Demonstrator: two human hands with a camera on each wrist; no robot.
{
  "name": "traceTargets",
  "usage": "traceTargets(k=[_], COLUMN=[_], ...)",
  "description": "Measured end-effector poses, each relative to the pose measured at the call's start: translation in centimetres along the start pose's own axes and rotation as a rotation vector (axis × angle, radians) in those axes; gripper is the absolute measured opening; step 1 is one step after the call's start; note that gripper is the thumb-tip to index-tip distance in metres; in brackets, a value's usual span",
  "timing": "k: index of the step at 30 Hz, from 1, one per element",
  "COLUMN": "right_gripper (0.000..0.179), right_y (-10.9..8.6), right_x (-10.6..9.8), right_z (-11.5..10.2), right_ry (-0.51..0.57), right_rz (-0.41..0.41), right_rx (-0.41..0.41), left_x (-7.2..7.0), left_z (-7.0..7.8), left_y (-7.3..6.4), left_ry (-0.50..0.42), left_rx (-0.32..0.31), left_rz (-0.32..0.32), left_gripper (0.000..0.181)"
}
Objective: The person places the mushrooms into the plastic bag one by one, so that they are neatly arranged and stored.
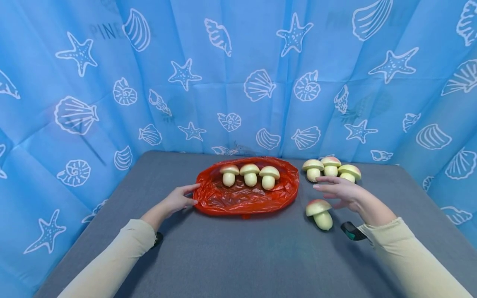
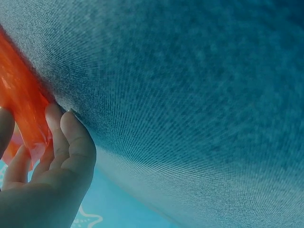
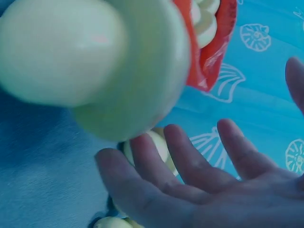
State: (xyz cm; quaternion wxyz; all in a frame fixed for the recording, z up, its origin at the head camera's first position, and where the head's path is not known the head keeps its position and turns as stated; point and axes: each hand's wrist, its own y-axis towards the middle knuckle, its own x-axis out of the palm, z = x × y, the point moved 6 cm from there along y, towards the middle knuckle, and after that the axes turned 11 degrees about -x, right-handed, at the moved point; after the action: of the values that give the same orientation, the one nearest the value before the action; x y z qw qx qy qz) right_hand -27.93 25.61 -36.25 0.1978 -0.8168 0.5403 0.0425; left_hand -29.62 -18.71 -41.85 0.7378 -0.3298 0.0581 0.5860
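Observation:
A red plastic bag (image 1: pixel 242 205) lies spread wide on the grey table, with three pale mushrooms (image 1: pixel 250 175) in a row inside its back part. My left hand (image 1: pixel 179 200) holds the bag's left rim; in the left wrist view the fingers of this hand (image 2: pixel 57 175) curl about the red plastic (image 2: pixel 23 99). On the right, my right hand (image 1: pixel 344 193) hovers with fingers spread and grips nothing. Just below and left of it lies a single mushroom (image 1: pixel 321 215) with a pinkish cap, tilted on its side. The right wrist view shows that mushroom (image 3: pixel 61 52) large beside the fingertips.
Behind the right hand, three more mushrooms (image 1: pixel 331 166) stand close together near the table's back edge. A blue curtain (image 1: pixel 238 82) with white shells and starfish hangs around the back and sides of the grey table (image 1: pixel 238 256).

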Motion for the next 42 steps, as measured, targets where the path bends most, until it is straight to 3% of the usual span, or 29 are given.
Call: traceTargets(k=[12, 25, 42], right_gripper=[0.079, 0.079, 0.074], right_y=[0.0, -0.6, -0.9], right_x=[-0.5, -0.7, 0.0], right_z=[2.8, 4.2, 4.2], right_ry=[-0.19, -0.18, -0.256], right_rz=[-0.19, -0.28, -0.203], right_rx=[-0.004, -0.016, -0.047], left_x=[0.1, 0.2, 0.2], left_z=[-0.1, 0.0, 0.1], left_y=[0.0, 0.1, 0.0], left_ry=[0.001, 0.002, -0.004], left_rx=[-0.005, -0.01, -0.004], left_rz=[-0.003, -0.005, -0.019], left_gripper=[0.062, 0.062, 0.062])
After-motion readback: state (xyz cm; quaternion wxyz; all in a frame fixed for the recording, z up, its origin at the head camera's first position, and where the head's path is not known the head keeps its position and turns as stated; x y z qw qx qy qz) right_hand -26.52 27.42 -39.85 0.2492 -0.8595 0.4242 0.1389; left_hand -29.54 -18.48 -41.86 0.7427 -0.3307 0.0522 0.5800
